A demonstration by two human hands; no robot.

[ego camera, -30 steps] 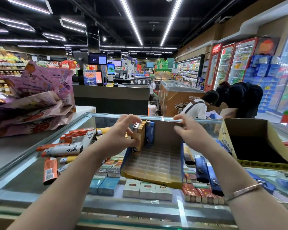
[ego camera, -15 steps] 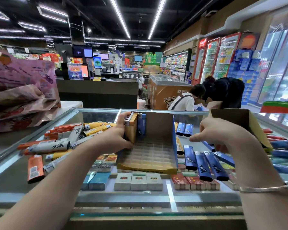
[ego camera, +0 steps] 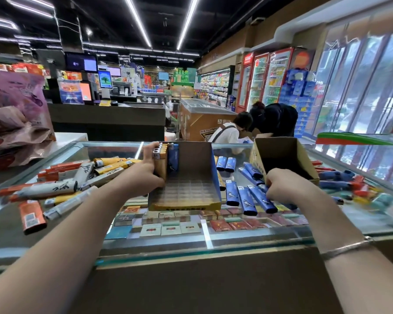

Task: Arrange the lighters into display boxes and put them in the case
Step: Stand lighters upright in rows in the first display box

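I use the display box (ego camera: 186, 177) as my landmark; it sits tilted on the glass counter (ego camera: 259, 234), open toward me. My left hand (ego camera: 145, 171) grips its left wall, fingers curled over the first few lighters (ego camera: 162, 155) standing in the back-left corner: a short row of yellow ones with one blue beside them. Every other cell of the gridded tray shows bare, so I judge the filling has barely begun.

To the right of the box, my right hand (ego camera: 284, 186) is down on the loose blue lighters (ego camera: 247, 198) lying flat on the glass, fingers curled around one or two of them; exactly how many I cannot tell, since my knuckles hide the fingertips. More blue ones lie behind, near the box's right wall.

To the left of the box a heap of yellow, white and orange lighters (ego camera: 61, 184) waits unsorted. Further right, beyond my right hand, an empty cardboard box (ego camera: 281, 155) stands open, with red and blue lighters scattered past it.

So nearly all remains: fill this box, fill the other, then move both into the case.
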